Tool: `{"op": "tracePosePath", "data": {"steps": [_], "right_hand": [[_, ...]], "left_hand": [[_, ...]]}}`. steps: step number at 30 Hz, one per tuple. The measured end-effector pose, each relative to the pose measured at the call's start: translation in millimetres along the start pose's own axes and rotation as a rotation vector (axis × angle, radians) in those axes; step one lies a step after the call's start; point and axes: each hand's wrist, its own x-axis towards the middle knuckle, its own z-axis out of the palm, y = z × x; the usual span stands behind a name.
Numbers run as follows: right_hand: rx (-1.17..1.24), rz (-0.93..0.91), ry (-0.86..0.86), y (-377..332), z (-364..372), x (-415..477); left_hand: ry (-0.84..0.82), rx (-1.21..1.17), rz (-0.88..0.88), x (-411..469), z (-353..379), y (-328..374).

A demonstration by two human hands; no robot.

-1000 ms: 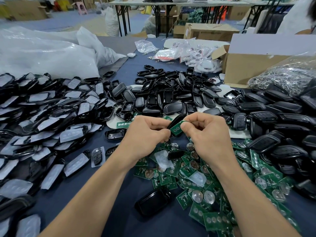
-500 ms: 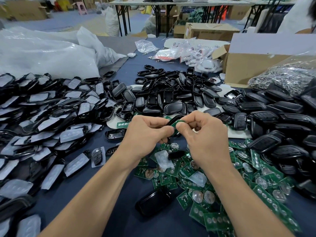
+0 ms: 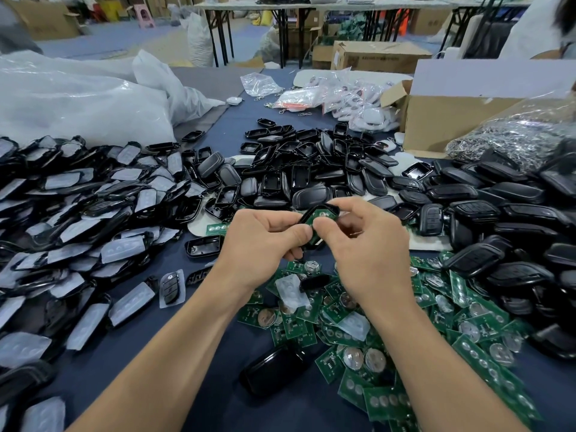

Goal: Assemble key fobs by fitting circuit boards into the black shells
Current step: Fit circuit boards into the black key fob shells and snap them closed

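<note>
near me, loose green boards (image 3: 358,325) litter the table (image 3: 215,344). above them my left hand (image 3: 261,241) grips a black shell (image 3: 304,217), and my right hand (image 3: 369,254) pinches a circuit board (image 3: 321,214) lying in it. beyond, empty shells (image 3: 311,174) pile up.

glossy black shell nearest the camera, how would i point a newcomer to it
Start at the heap of green circuit boards on the blue tablecloth. At the heap's near left edge lies the glossy black shell. Unlike the piled shells, it lies singly, smooth back up.
</note>
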Motion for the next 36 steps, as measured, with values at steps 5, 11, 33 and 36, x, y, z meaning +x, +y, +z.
{"op": "tracePosePath", "data": {"steps": [5,11,33,36], "right_hand": [[0.096,0.028,-0.047,4.0,-0.7,2.7],[0.139,0.015,-0.078,5.4,-2.2,5.8],[0.099,-0.029,-0.103,3.1,-2.2,4.6],[0.138,-0.042,-0.122,2.8,-2.1,3.2]], "left_hand": [[-0.091,0.010,0.058,-5.1,-2.4,3.2],[-0.092,-0.049,0.034,-4.3,0.0,4.3],[-0.088,0.009,0.044,-6.5,0.8,6.4],[-0.057,0.017,0.031,-4.2,1.1,3.8]]}}
